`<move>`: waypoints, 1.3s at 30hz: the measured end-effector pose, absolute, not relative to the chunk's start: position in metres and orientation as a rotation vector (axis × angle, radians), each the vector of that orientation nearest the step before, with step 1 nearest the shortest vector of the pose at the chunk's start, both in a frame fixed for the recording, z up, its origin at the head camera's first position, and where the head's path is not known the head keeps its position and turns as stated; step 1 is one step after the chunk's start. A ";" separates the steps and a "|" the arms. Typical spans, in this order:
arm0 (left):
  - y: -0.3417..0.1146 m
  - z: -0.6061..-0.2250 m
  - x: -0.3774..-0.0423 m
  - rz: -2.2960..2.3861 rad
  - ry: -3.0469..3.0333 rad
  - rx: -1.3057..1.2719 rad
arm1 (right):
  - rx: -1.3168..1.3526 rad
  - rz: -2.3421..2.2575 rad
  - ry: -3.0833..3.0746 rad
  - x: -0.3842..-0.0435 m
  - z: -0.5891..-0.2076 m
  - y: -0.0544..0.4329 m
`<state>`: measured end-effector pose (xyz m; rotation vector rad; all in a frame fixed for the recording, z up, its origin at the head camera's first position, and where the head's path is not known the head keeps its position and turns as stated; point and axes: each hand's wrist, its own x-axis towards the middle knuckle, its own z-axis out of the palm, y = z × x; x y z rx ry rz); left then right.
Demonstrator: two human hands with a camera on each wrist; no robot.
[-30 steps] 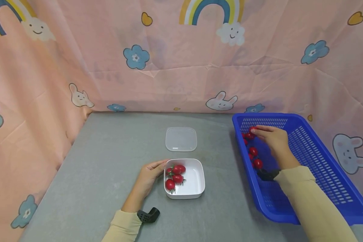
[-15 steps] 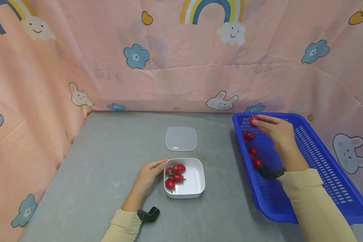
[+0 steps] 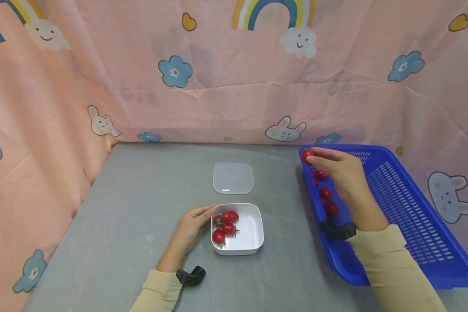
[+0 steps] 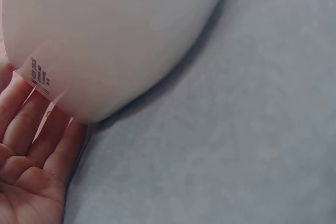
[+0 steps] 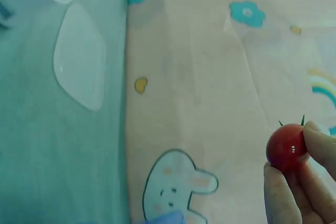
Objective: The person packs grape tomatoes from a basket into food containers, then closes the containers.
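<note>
My right hand [image 3: 345, 175] pinches a red cherry tomato [image 3: 308, 157] between thumb and fingertips, over the far left corner of the blue basket [image 3: 413, 216]. In the right wrist view the tomato [image 5: 287, 147] shows green stem tips. With fairly straight fingers, my left hand [image 3: 190, 225] touches the left side of a white square box [image 3: 251, 229]. Several cherry tomatoes [image 3: 228, 229] lie in the left half of that box. The left wrist view has the fingers [image 4: 60, 156] against the outer wall of the box [image 4: 121, 40], by some dark print.
A translucent lid [image 3: 233, 178] lies flat on the grey table [image 3: 148, 190] behind the box. More cherry tomatoes [image 3: 326, 193] sit along the basket's left wall, under the right arm. A pink patterned cloth [image 3: 218, 99] hangs at the back and sides.
My right hand has lifted the cherry tomato from the others in the basket and carried it left to the basket's rim. The left hand and the box stay in place.
</note>
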<state>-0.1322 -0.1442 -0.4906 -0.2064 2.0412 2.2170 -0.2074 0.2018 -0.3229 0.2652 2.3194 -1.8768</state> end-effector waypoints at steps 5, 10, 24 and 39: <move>-0.144 -0.490 -0.132 2.221 2.029 -0.206 | 0.221 -1.743 2.402 -0.201 -0.323 0.190; -0.144 -0.491 -0.133 2.245 2.012 -0.189 | 0.211 -1.693 2.399 -0.193 -0.323 0.174; -0.144 -0.491 -0.133 2.278 1.971 -0.176 | -0.008 -1.841 2.233 -0.173 -0.324 0.133; -0.145 -0.492 -0.133 2.275 1.983 -0.188 | -0.026 -1.842 2.213 -0.157 -0.327 0.116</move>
